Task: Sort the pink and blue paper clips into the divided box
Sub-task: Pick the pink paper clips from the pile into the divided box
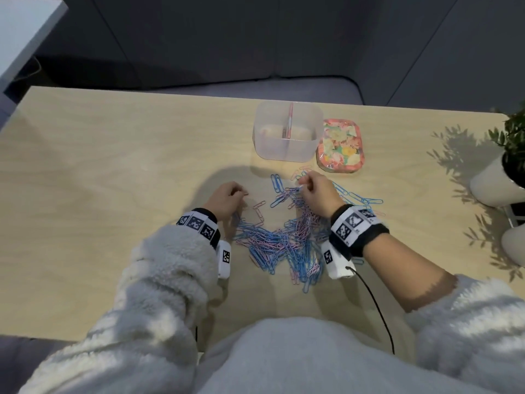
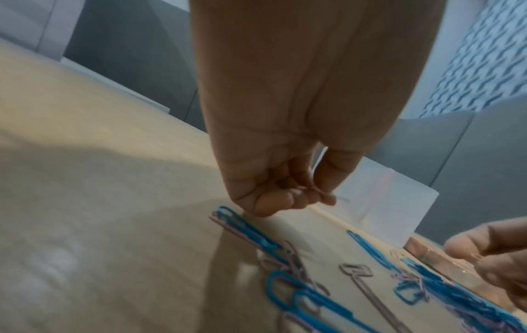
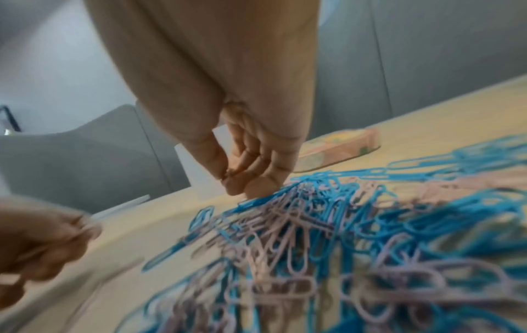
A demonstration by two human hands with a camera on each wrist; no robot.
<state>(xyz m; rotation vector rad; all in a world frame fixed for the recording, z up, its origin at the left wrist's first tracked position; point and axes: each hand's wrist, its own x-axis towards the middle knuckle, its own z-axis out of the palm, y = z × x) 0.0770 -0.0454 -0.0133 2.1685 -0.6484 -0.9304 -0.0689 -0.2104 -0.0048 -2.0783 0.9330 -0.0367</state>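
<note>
Blue and pink paper clips (image 1: 287, 237) are mingling in a tangle at frame centre on the pale wood-grain surface (image 1: 113, 166). Above them the frosted translucent divided box (image 1: 287, 132) is showing a pink divider, and to its right the lid (image 1: 341, 146) is blooming in pink, yellow and green florals. Black-and-white checker markers are banding both wrists, cream fleece sleeves (image 1: 159, 280) filling the lower frame.

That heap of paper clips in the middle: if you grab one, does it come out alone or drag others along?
Probably it drags some along: in the heap of paper clips pink and blue wires lie crossed and interlocked. The clips are thin wire, so likely light and quick to slide on the smooth table. The left hand pinches a pink clip that seems to hang alone, so loose ones at the edge probably lift clean.
</note>
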